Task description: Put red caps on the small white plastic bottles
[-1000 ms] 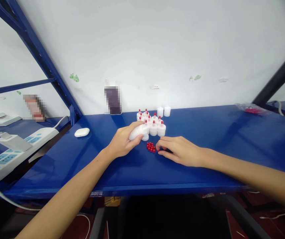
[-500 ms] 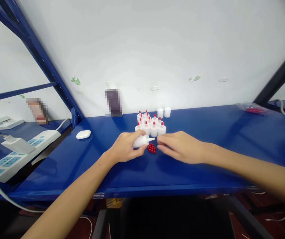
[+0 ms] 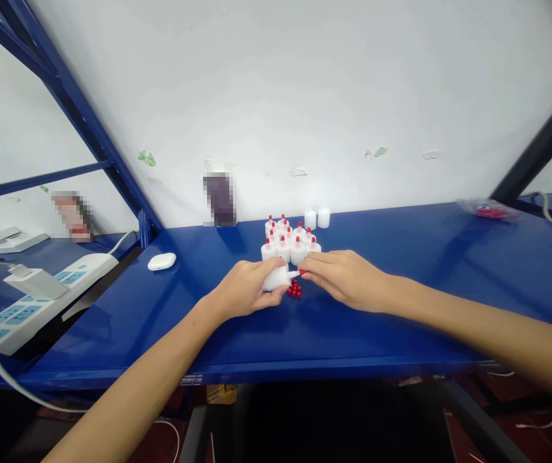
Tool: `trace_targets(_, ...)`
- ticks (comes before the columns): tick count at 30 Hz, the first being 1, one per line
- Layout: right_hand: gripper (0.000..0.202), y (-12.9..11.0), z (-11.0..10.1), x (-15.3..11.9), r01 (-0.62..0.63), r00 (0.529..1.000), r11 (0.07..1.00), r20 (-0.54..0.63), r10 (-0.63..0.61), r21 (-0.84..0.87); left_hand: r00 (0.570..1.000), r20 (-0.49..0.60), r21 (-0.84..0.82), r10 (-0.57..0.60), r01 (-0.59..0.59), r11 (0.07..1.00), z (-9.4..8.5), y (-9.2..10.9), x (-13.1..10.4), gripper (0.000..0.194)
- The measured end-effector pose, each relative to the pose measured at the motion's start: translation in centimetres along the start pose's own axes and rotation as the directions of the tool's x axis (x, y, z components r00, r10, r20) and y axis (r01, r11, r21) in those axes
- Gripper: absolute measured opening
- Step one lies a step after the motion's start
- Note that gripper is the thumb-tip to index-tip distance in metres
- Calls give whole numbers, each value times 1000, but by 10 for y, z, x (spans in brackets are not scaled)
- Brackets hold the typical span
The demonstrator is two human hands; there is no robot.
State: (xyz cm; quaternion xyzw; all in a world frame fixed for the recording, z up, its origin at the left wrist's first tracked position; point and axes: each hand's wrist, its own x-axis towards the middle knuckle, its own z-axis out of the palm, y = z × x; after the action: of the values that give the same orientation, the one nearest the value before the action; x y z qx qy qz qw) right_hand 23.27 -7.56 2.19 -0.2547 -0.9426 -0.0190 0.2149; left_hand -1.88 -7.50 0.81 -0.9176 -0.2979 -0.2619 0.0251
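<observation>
My left hand is closed around a white squeeze bottle, tipped on its side with its nozzle to the right. A small red cap is pinched in the fingertips of my right hand, at the nozzle's tip. Whether the cap sits over the tip or only touches it, I cannot tell. Just below the nozzle lies a cluster of loose red caps on the blue table. Behind my hands stand several upright white bottles with red caps on their nozzles.
Two white cups stand by the wall behind the bottles. A white earbud case lies on the blue table at left, near a power strip. At far right is a clear bag with red contents.
My right hand has come left to the nozzle, and a red cap now shows in its fingertips. The bottle in my left hand has shifted slightly to the right and down.
</observation>
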Motion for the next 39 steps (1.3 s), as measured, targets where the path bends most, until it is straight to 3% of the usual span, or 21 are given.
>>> trace_targets(3, 34, -2, 1, 3, 19, 999, 999, -28, -21, -48, 998, -50, 7, 45, -45, 999, 0, 1, 1, 28)
trace_targets(9, 28, -9, -8, 23, -101, 994, 947, 3, 105, 306, 995, -97, -28, 13, -16, 999, -3, -6, 1, 32)
trace_targets(12, 29, -5, -20, 37, -158, 981, 910, -42, 188, 383, 984, -171, -15, -46, 44, 999, -8, -16, 1, 31)
trace_targets(15, 31, 2, -32, 51, -283, 947, 902, -54, 317, 326, 912, -351, 2, -211, 226, 974, -15, -27, 0, 27)
trace_targets(18, 31, 8, -40, 66, -348, 931, 929, 166, 326, 126, 791, -487, -73, -370, 386, 920, -20, -35, -2, 32)
trace_targets(20, 32, 8, -40, 77, -341, 899, 940, 302, 319, 24, 767, -494, -90, -410, 424, 901, -21, -37, -3, 36)
trace_targets(24, 32, 8, -34, 93, -316, 860, 949, 417, 292, -13, 796, -443, -21, -414, 452, 892, -17, -36, -3, 41)
trace_targets(30, 34, 8, -23, 98, -315, 829, 949, 481, 286, -21, 807, -392, -21, -442, 472, 881, -14, -32, -2, 41)
trace_targets(33, 35, 7, -21, 96, -314, 836, 948, 459, 300, -48, 805, -399, -33, -440, 467, 884, -15, -30, -2, 37)
trace_targets(36, 41, 3, -21, 88, -306, 874, 949, 376, 309, -69, 807, -392, -85, -442, 447, 891, -16, -28, -1, 35)
trace_targets(39, 32, -5, -20, 73, -230, 903, 972, 364, 229, -42, 829, -363, -120, -425, 411, 904, -16, -24, -1, 35)
